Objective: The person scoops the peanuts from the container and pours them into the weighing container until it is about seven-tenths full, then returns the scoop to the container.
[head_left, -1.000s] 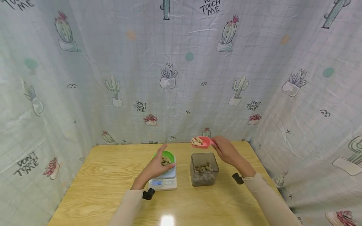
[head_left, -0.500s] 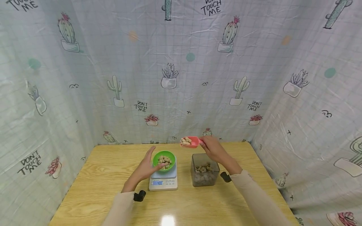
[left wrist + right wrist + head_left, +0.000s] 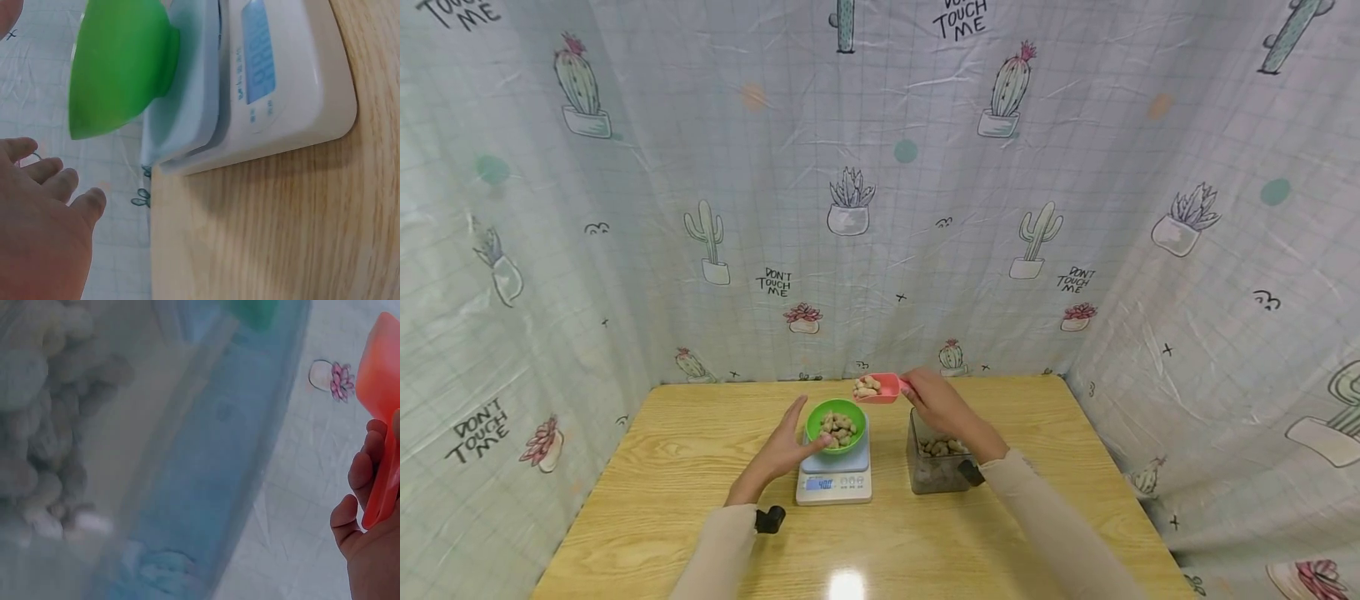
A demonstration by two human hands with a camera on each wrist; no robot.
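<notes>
My right hand (image 3: pixel 931 402) grips the handle of a red scoop (image 3: pixel 888 387) holding several unshelled peanuts (image 3: pixel 867 387). The scoop hangs just right of a green bowl (image 3: pixel 814 433), level with the bowl's far rim in the head view. More peanuts lie in the bowl, which stands on a white kitchen scale (image 3: pixel 815 497) whose display reads 40.0. In the right wrist view the fingers curl round the scoop handle (image 3: pixel 380 500). My left hand (image 3: pixel 780 450) is spread beside the bowl's left side, thumb near its front rim; in the left wrist view its fingers are apart from the bowl.
A translucent grey box (image 3: pixel 928 479) with peanuts inside stands right of the scale, partly under my right forearm. The wooden table (image 3: pixel 700 450) ends at a cactus-print curtain (image 3: pixel 895 250) behind and at both sides.
My right hand has carried the loaded scoop leftward from above the box toward the bowl. My left hand has drawn back left, uncovering more of the bowl.
</notes>
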